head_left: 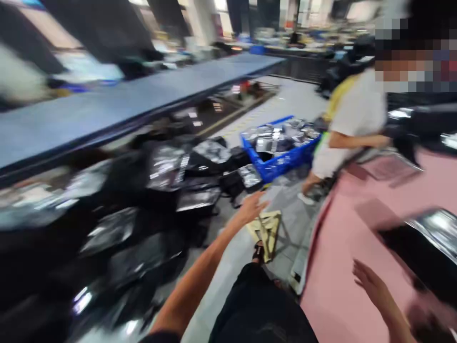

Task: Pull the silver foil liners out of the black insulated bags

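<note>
My left hand is stretched out over the floor with its fingers apart and nothing in it. Just below it in the picture stands a pale yellow stool, beside my foot. Over the pink tabletop my right hand reaches in with straightened fingers, holding nothing. Closest to that hand is a black item with a shiny silver side, apart from the fingers and blurred. Its exact kind cannot be made out.
Black and silver pieces lie heaped along the left. A blue crate full of silver pieces stands ahead. A long blue-grey table runs behind the heap. Another person in white is at the pink table's far end.
</note>
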{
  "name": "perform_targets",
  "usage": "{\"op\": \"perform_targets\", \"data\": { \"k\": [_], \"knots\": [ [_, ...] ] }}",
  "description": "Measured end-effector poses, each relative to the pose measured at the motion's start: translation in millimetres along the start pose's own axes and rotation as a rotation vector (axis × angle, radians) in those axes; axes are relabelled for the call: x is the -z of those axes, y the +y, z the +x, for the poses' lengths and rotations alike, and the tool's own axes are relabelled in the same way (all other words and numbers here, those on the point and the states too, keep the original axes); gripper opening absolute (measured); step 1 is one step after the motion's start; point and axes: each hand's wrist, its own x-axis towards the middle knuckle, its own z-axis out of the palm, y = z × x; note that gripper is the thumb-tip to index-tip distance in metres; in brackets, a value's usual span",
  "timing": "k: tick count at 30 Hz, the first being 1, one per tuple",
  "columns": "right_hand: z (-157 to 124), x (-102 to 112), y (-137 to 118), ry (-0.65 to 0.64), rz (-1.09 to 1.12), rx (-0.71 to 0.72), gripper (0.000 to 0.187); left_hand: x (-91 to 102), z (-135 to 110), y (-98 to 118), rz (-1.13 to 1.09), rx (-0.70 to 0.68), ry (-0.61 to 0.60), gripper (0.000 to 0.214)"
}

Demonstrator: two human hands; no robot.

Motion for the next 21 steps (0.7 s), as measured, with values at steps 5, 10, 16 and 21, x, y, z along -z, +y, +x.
{"op": "perform_targets", "data": {
  "k": [5,10,16,21],
  "knots": [
    [-29.4,81.4,42.1,0.383,0.060,0.055,0.074,-3.3,51.5,-37.4,0.570,-0.207,-0.093,0.046],
    [16.0,158.1,49.4,0.719,-0.037,0.069,0.062,10.0,48.9,-43.9,0.906,-0.275,-0.248,0.058],
    [77.8,217.2,59.9,0.766,0.571,-0.078,0.048,10.2,43.2,-21.1,1.047,-0.198,-0.262,0.052],
    [118.7,228.1,63.7,0.778,0.843,-0.047,0.052,10.1,47.4,-24.1,1.067,-0.176,-0.281,0.059]
  ]
}}
